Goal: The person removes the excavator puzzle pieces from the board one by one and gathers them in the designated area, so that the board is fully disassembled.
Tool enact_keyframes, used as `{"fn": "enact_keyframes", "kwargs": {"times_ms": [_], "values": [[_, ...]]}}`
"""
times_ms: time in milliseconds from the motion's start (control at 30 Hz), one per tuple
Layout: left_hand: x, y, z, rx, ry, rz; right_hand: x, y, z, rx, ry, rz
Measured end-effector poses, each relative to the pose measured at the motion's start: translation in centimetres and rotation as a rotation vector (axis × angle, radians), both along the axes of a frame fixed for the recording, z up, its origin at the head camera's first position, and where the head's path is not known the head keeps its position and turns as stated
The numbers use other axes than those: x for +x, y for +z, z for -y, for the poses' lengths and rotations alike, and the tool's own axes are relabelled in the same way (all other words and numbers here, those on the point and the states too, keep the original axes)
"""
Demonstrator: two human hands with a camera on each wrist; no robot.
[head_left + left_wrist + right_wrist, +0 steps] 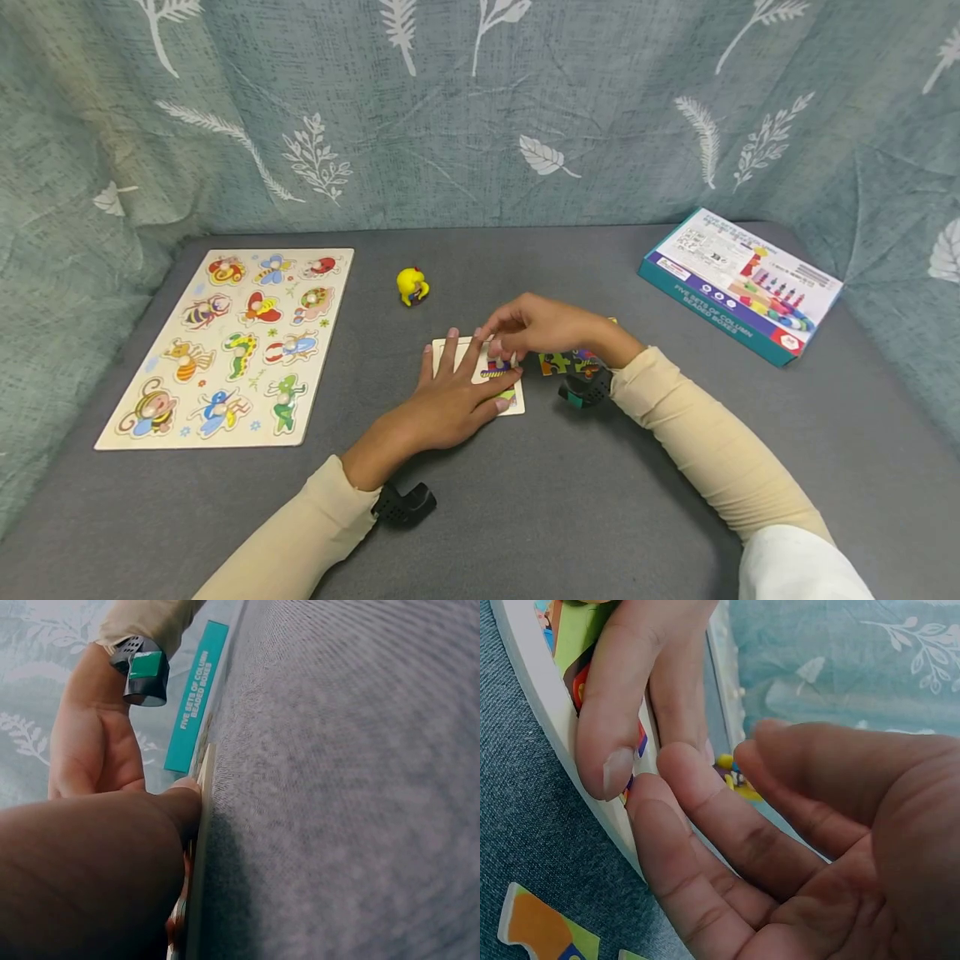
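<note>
My left hand (457, 412) lies spread over a small puzzle board (516, 405) with a cream border, its straight fingers covering much of the picture. At the board's upper right, my right hand (543, 325) bends its fingers down, the fingertips touching the picture next to the left fingers. In the right wrist view its fingers (667, 840) are loosely bent and hold nothing visible. Loose jigsaw pieces (558, 363) in green, orange and purple lie right of the board, partly behind the right wrist. One orange and green piece (540, 922) shows close up.
At the left is a large board (255, 440) of cartoon insect pieces. A small yellow figure (412, 286) stands behind the hands. The teal and white beaded-column box (738, 283) lies at the back right, before a leaf-patterned curtain (450, 150).
</note>
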State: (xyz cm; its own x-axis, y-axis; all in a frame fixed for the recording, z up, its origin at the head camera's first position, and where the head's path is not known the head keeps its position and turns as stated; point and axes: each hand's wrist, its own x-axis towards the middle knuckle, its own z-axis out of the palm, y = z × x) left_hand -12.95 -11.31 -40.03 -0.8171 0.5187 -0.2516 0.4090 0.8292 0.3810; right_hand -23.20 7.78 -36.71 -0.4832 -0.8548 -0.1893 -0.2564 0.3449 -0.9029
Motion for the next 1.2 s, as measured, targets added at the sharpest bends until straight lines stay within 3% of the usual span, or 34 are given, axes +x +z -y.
{"fn": "enact_keyframes", "kwargs": {"times_ms": [200, 933, 1200], "values": [[-0.02, 0.06, 0.03, -0.015, -0.016, 0.006, -0.12, -0.02, 0.03, 0.0, 0.019, -0.005], [-0.1, 0.12, 0.04, -0.019, -0.019, 0.018, 0.14, -0.3, 0.68, 0.01, -0.033, 0.019], [-0.01, 0.13, 0.07, -0.002, -0.015, 0.016, 0.3, -0.5, 0.83, 0.012, -0.01, -0.029]]}}
